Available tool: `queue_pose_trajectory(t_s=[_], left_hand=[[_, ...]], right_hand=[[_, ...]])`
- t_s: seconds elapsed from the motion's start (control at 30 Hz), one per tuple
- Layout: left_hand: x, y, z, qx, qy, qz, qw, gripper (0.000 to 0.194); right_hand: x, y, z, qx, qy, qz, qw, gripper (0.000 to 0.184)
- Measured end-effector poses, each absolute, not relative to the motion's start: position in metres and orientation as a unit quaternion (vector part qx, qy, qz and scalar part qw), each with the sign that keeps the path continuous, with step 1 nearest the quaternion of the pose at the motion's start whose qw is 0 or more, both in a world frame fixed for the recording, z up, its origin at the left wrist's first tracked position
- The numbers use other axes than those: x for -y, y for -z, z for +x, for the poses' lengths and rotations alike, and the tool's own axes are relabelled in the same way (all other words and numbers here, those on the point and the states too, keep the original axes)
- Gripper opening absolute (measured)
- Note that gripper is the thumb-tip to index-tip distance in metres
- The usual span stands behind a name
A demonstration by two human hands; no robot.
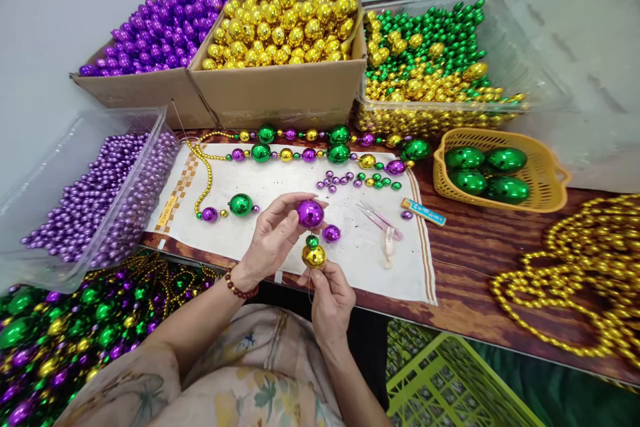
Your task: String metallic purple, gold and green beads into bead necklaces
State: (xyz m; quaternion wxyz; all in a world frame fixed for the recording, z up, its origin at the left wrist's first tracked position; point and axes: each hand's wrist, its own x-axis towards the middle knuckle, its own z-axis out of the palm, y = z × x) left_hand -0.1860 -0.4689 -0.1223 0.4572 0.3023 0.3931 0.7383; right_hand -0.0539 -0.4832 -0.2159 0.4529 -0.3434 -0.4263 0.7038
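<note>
Pinched in the fingers of my left hand is a shiny purple bead. Directly below it are a small green bead and a gold bead, lined up as on a thread. My right hand grips the underside of the gold bead, where a thin thread or wire hangs. Another purple bead lies on the white cloth just beyond. A bead string runs along the cloth's far edge, and small purple and green beads sit loose near it.
Behind stand a box of purple beads, a box of gold beads and a clear bin. A purple-bead tub is at left. Snips, a yellow basket and gold strands lie right. Below is a green crate.
</note>
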Motion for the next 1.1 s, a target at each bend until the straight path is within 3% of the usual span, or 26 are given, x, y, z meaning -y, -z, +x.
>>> queue_pose_trajectory(t_s=[0.23,0.6,0.77,0.9,1.1], left_hand=[[0.47,0.129,-0.184,-0.407,-0.727,0.282,0.476,0.031],[0.435,0.158,-0.184,-0.498,-0.699,0.234,0.456,0.046],[0.429,0.157,-0.205,-0.495,-0.631,0.253,0.542,0.047],[0.428,0.148,-0.215,-0.453,-0.529,0.301,0.651,0.044],[0.42,0.144,-0.211,-0.445,-0.437,0.351,0.699,0.043]], right_hand=[[0.475,0.206,-0.056,0.409,-0.707,-0.363,0.449,0.016],[0.467,0.198,-0.091,0.39,-0.728,-0.41,0.387,0.033],[0.44,0.184,-0.066,0.49,-0.722,-0.384,0.302,0.03],[0.393,0.168,-0.047,0.511,-0.636,-0.433,0.384,0.033],[0.345,0.172,-0.056,0.39,-0.676,-0.41,0.472,0.029]])
